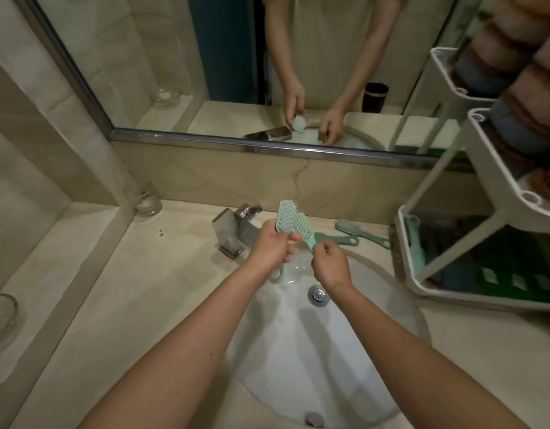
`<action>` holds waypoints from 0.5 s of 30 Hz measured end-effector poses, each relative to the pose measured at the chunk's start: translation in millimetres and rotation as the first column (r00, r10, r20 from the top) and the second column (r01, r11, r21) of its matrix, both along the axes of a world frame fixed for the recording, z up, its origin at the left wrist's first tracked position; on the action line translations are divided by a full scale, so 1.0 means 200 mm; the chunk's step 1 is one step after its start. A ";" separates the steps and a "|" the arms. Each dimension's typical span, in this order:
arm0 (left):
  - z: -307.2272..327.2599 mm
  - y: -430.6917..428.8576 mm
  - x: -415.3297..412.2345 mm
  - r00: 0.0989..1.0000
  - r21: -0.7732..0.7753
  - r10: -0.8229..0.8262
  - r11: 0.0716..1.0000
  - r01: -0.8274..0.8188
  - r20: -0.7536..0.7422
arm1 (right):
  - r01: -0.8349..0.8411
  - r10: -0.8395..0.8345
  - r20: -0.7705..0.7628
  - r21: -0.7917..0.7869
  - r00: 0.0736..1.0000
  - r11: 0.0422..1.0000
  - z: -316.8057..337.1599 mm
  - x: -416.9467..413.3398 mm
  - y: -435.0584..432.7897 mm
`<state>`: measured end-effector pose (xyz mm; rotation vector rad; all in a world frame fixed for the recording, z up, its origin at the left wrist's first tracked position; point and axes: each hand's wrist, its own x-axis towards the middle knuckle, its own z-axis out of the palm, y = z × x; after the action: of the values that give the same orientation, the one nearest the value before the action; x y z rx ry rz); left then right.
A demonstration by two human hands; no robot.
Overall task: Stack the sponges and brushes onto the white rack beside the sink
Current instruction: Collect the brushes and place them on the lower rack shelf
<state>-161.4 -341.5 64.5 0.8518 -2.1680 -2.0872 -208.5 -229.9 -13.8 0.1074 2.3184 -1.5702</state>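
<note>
Over the back of the white sink [354, 351], my left hand [272, 244] grips a mint-green brush [285, 216] by its handle, head pointing up. My right hand [329, 263] pinches the handle of a second green brush [303, 229], whose head leans against the first. Two more green brushes, one [338, 238] nearer the sink and one [360, 232] behind it, lie on the counter. The white rack [403, 243] stands at the right; its bottom tier holds a green brush [414, 243] and dark green and blue sponges, and its upper tiers hold brown and blue sponges.
A chrome tap [236, 227] stands left of my hands. A glass [143, 199] sits in the back corner and a glass bowl [1, 314] at the left edge. The mirror [205, 72] spans the wall and reflects my arms and a dark cup.
</note>
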 end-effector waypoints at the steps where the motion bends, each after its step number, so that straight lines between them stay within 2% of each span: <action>1: 0.00 0.05 0.02 1.000 0.011 -0.025 1.000 0.025 -0.003 | 0.029 -0.029 -0.016 0.000 0.999 1.000 0.01 0.02 0.06; 6: -0.08 0.30 0.09 0.997 0.100 -0.069 0.993 0.065 0.034 | 0.145 -0.142 -0.070 0.030 0.987 0.989 0.04 0.13 0.37; 15: -0.16 0.77 0.15 0.977 0.088 -0.189 0.980 0.181 0.096 | 0.258 -0.247 -0.108 0.108 0.963 0.960 0.02 0.32 0.92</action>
<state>-131.5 -188.1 31.6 0.8101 -2.3145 -2.2758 -144.3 -45.8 -9.2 0.3819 2.5575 -1.5784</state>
